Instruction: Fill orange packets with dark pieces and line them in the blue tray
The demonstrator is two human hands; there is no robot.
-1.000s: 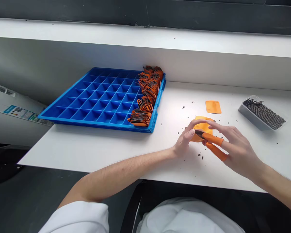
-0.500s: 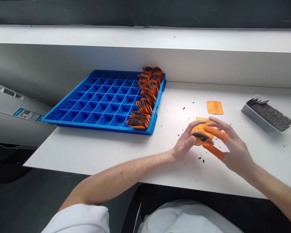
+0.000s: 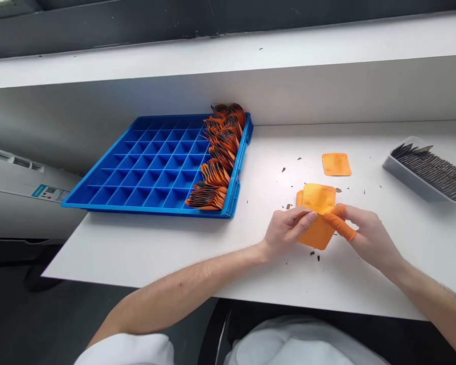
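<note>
Near the front edge of the white worktop (image 3: 148,243), both hands meet over an orange sheet (image 3: 319,232). The left hand (image 3: 287,230) pinches the sheet's left side, thumb and fingers pressed together on it. The right hand (image 3: 365,235) holds the right side, its grip closed on the sheet between a thumb and forefinger that each wear an orange finger cot (image 3: 340,223). The sheet is lifted slightly off the surface and tilted, its lower corner pointing toward the person.

Just behind the hands lies a small stack of orange sheets (image 3: 318,196), touching or nearly touching the held one. Farther back, apart from the stack, 1 single orange sheet (image 3: 336,164) lies flat. Dark crumbs (image 3: 289,206) are scattered around this area.

To the left sits a blue compartment tray (image 3: 152,167), overhanging the worktop's left end. Its rightmost column is filled with folded orange-and-dark pieces (image 3: 216,162), standing in fans; the other compartments look bare. At the far right, a clear plastic tray (image 3: 410,177) holds a row of thin dark strips (image 3: 437,170).
</note>
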